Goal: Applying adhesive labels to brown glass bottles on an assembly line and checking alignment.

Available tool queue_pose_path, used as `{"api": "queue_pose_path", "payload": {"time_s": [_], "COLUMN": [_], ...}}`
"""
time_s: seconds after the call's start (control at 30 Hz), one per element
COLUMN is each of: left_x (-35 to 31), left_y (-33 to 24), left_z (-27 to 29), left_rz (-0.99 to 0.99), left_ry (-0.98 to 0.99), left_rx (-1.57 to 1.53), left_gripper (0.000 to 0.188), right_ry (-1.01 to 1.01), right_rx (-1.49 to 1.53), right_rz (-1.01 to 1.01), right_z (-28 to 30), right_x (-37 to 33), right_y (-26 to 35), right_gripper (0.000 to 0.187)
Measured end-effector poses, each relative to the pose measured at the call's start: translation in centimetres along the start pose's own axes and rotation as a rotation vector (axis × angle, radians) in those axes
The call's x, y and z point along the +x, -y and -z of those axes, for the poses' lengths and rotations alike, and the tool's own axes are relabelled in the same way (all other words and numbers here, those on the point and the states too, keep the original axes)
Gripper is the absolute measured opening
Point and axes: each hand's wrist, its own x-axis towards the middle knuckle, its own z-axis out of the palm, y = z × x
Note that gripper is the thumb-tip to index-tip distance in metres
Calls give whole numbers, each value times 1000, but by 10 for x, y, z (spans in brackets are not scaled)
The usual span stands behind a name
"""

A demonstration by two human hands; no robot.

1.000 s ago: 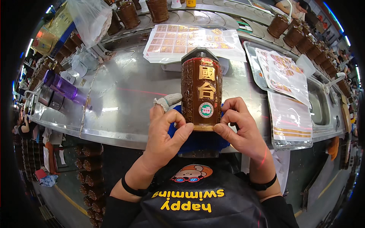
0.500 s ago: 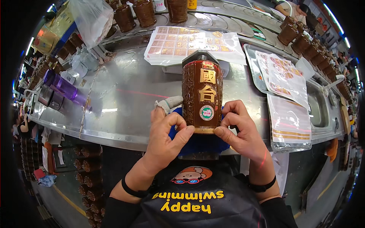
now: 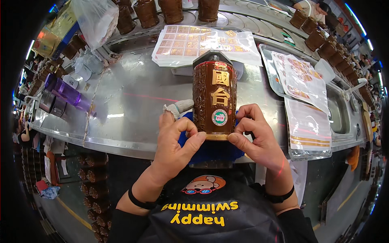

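Observation:
A brown embossed bottle [image 3: 204,95] with gold characters and a round green-and-white sticker [image 3: 219,118] lies tilted on a blue cloth [image 3: 231,154], its dark faceted cap [image 3: 212,57] pointing away from me. Across its near, bottom edge runs a narrow gold strip [image 3: 217,137]. My left hand [image 3: 172,141] is closed in a pinch at the strip's left end; a white fabric cover wraps one of its fingers, stretched beside the bottle. At the right end my right hand [image 3: 257,137] pinches too, thumb against the bottle's base. The exact contact under the fingertips is partly hidden.
Label sheets [image 3: 186,44] lie beyond the bottle. To the right, a metal tray [image 3: 267,69] carries more sheets, some with gold strips, beside a sink [image 3: 339,115]. A purple cup [image 3: 65,91] stands left. Brown bottles [image 3: 171,10] line the conveyor at the back.
The bottle has shifted very slightly away and left between my hands, which keep nearly the same pinch. On the conveyor behind, the brown bottles have moved right.

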Motion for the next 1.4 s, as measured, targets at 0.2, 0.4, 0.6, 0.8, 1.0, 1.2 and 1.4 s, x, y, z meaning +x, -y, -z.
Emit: {"api": "queue_pose_path", "payload": {"time_s": [0.2, 0.4, 0.6, 0.8, 1.0, 1.2, 1.4], "left_x": [1, -4, -9, -9, -10, -10, -11], "left_y": [1, 5, 18, 20, 24, 23, 29], "left_z": [-1, 6, 6, 8, 9, 10, 7], "left_rz": [-48, 136, 237, 225, 214, 233, 247], "left_ry": [-33, 30, 62, 85, 107, 106, 84], "left_rx": [-21, -63, -253, -326, -292, -298, -324], "left_gripper": [20, 21, 21, 20, 19, 18, 19], "right_ry": [2, 2, 20, 27, 41, 36, 40], "right_rx": [-8, -8, -8, -12, 18, -9, -25], "right_rz": [-6, -31, -26, -57, -97, -74, -64], "right_z": [-1, -2, 0, -1, 0, 0, 1], "right_x": [1, 0, 0, 1, 1, 1, 0], "right_y": [0, 0, 2, 3, 2, 3, 2], "right_gripper": [24, 23, 24, 23, 23, 25, 27]}}
